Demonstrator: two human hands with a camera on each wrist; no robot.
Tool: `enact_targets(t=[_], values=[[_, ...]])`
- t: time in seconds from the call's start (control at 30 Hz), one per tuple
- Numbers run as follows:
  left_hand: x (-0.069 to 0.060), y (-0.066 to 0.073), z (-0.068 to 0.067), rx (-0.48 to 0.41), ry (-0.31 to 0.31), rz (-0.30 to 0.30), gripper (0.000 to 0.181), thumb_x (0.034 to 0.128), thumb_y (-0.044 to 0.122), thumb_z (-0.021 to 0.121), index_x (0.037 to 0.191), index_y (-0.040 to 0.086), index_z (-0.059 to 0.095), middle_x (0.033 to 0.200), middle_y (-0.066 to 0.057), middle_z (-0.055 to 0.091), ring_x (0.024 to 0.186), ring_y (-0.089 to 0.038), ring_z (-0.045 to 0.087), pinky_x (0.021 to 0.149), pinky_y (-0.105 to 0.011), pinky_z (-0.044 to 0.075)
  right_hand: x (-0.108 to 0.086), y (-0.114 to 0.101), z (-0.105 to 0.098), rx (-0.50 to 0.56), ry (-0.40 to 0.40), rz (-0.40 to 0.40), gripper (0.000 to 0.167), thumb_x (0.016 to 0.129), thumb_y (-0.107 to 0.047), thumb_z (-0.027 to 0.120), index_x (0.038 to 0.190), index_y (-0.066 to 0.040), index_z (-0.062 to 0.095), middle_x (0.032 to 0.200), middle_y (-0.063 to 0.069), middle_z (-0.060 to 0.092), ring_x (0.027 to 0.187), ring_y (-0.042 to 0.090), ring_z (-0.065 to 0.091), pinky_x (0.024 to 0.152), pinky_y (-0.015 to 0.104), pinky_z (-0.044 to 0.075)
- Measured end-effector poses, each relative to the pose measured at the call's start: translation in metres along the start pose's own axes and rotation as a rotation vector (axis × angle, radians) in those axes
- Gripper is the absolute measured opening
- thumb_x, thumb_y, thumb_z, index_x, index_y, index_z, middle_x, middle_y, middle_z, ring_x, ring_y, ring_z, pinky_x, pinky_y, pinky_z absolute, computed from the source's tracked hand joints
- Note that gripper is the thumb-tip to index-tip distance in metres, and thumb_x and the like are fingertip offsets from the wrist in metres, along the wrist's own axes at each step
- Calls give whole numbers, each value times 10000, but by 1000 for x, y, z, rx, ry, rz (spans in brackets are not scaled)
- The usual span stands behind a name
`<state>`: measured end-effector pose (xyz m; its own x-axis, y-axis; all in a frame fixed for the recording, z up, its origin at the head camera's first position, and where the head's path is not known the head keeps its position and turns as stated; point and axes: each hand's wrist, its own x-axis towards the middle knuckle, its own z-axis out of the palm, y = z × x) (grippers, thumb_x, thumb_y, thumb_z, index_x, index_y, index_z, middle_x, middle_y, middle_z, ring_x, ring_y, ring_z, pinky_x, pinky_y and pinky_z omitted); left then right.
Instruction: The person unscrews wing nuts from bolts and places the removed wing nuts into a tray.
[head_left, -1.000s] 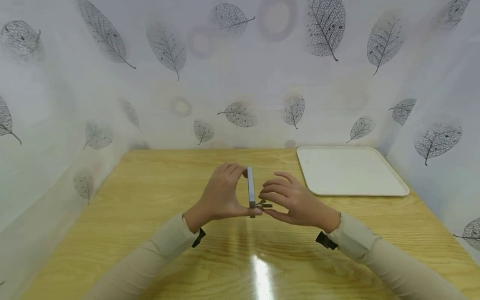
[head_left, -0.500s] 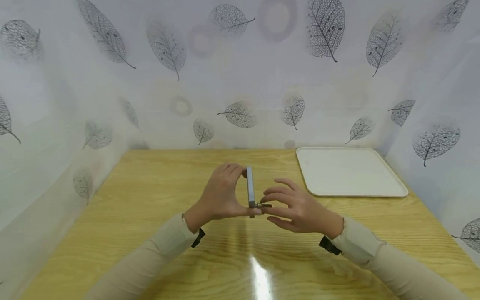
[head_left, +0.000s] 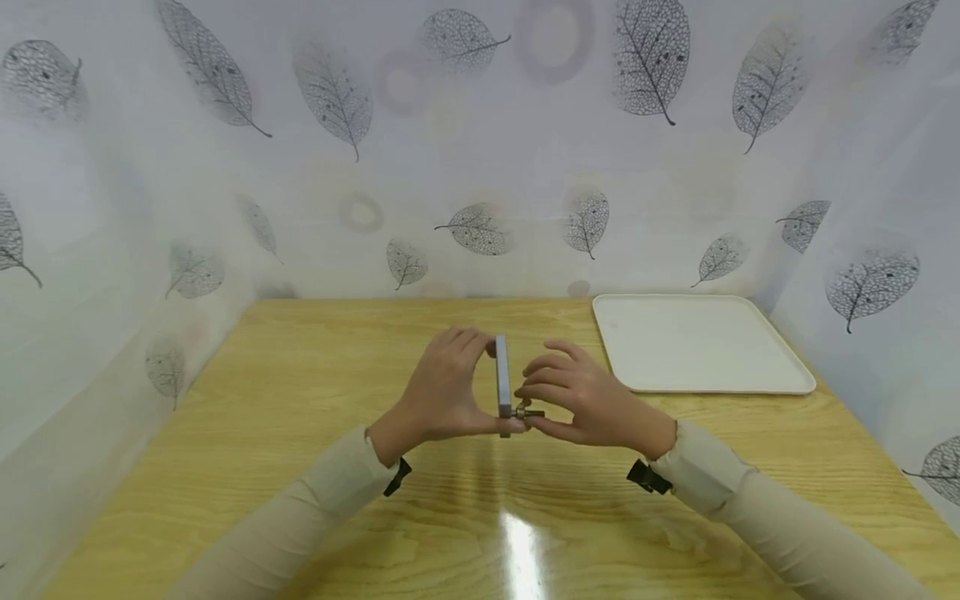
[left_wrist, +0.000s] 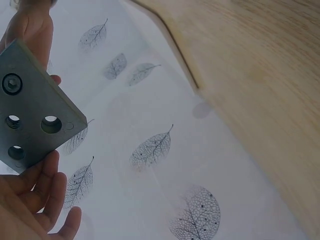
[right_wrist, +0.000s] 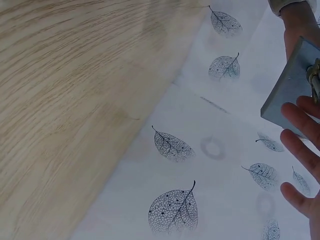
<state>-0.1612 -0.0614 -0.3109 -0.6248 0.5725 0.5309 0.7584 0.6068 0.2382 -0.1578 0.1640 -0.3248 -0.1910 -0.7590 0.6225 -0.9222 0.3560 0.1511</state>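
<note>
Gripping one flat grey metal plate above the yellow wooden table is the left hand; the right hand pinches its one brass-coloured winged fastener. Only the left wrist view shows three round holes and one dark socket screw.

Soft, diffuse light casts a white glare streak across the table.

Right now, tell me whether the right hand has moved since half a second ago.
Yes: in the head view, judged against the white tray, the right hand has shifted slightly left and up.
</note>
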Motion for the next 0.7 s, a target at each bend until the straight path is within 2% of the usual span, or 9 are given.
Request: enact_targets(t=[0.23, 0.53, 0.7], values=[[-1, -1, 1, -7, 7, -2, 775, 535, 627, 799, 1044, 92, 564, 966, -8, 588, 949, -181, 509, 897, -376, 430, 1, -3, -2, 4, 13, -24, 351, 966, -375, 454, 910, -120, 688, 886, -10, 681, 941, 195, 610, 922, 530, 420], [-1, -2, 1, -7, 23, 6, 782, 524, 622, 809, 1040, 87, 565, 975, -45, 610, 954, -192, 513, 889, -389, 434, -1, -11, -7, -17, 69, -152, 196, 933, -276, 548, 909, -141, 687, 891, 12, 668, 923, 201, 619, 892, 522, 450], [-1, -2, 1, -2, 21, 7, 785, 526, 632, 802, 1043, 90, 568, 968, -28, 601, 946, -186, 509, 880, -381, 434, -3, -14, -6, -20, 86, -163, 178, 924, -256, 567, 888, -140, 697, 897, 25, 663, 918, 204, 617, 884, 513, 454]])
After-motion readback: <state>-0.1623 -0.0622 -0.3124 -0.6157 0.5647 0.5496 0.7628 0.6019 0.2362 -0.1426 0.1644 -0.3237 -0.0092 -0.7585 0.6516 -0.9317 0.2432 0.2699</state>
